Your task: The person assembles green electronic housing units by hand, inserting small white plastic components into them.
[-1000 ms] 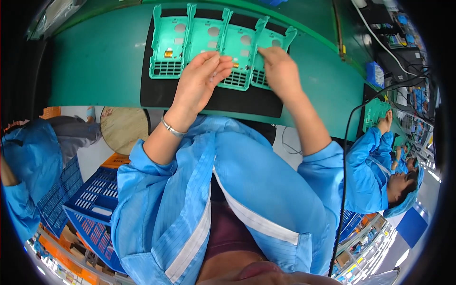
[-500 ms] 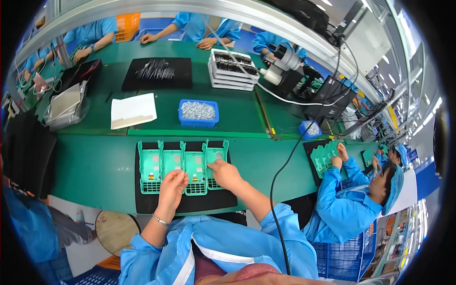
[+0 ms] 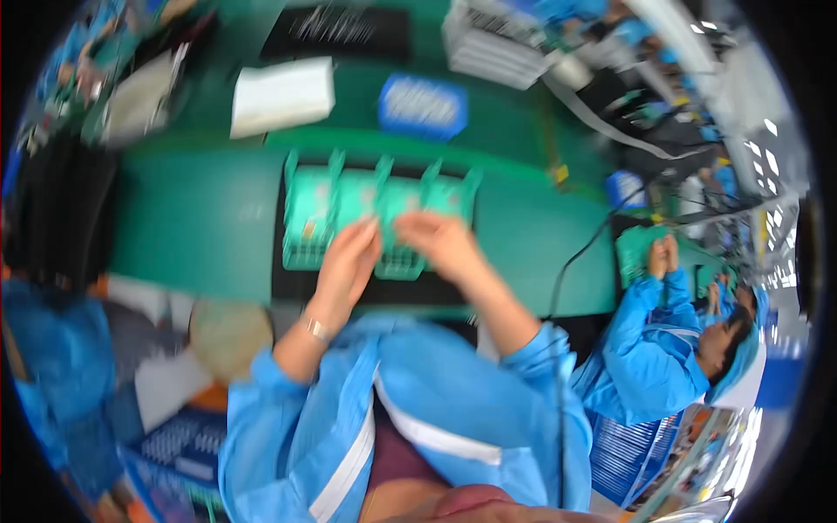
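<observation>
Several green plastic housings (image 3: 311, 255) stand side by side in a row on a black mat (image 3: 366, 292), each with a grid at its near end. Over the near part of the row, my left hand (image 3: 350, 260) is closed, thumb and fingertips pinched together. Close to its right, my right hand (image 3: 442, 244) hovers above the housings with its fingers drawn together, pointing at the left one. A small gap separates the two hands. Motion blur hides whatever may be between the fingertips. A small orange-brown patch shows inside the leftmost housing.
Beyond the mat are a blue bin (image 3: 424, 106) of small pale parts, a white sheet (image 3: 283, 94), a black pad (image 3: 338, 33) with thin pieces and stacked white trays (image 3: 495, 42). A black cable (image 3: 586, 248) hangs at the right. Another person (image 3: 667, 349) works there.
My right hand has left the rightmost housing and come nearer my left hand. The whole view has tilted downward, so the table's things appear higher and blurred.
</observation>
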Available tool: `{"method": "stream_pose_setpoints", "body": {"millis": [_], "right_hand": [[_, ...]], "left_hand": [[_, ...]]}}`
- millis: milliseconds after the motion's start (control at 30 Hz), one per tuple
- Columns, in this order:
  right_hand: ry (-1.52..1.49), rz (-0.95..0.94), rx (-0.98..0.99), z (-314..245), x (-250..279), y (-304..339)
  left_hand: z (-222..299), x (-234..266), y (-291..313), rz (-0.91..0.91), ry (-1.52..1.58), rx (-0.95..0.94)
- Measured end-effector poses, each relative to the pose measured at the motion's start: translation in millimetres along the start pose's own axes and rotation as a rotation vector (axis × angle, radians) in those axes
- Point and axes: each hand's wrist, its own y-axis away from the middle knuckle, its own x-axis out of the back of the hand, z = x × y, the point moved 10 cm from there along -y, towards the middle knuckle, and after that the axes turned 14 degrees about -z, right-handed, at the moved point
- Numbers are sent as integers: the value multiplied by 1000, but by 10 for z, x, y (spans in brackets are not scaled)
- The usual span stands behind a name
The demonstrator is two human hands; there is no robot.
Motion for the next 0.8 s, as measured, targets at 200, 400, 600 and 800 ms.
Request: {"method": "stream_pose_setpoints", "body": {"millis": [200, 400, 600, 800], "right_hand": [[-175, 14, -5, -36, -84, -12], [-65, 17, -79, -15, -210, -57], [-24, 41, -61, -75, -285, -85], [179, 78, -69, -97, -162, -133]], "left_hand": [[-39, 93, 99, 90, 91, 83], [-119, 149, 127, -27, 189, 41], [-140, 74, 134, -52, 186, 2], [-77, 140, 135, 11, 13, 74]]}}
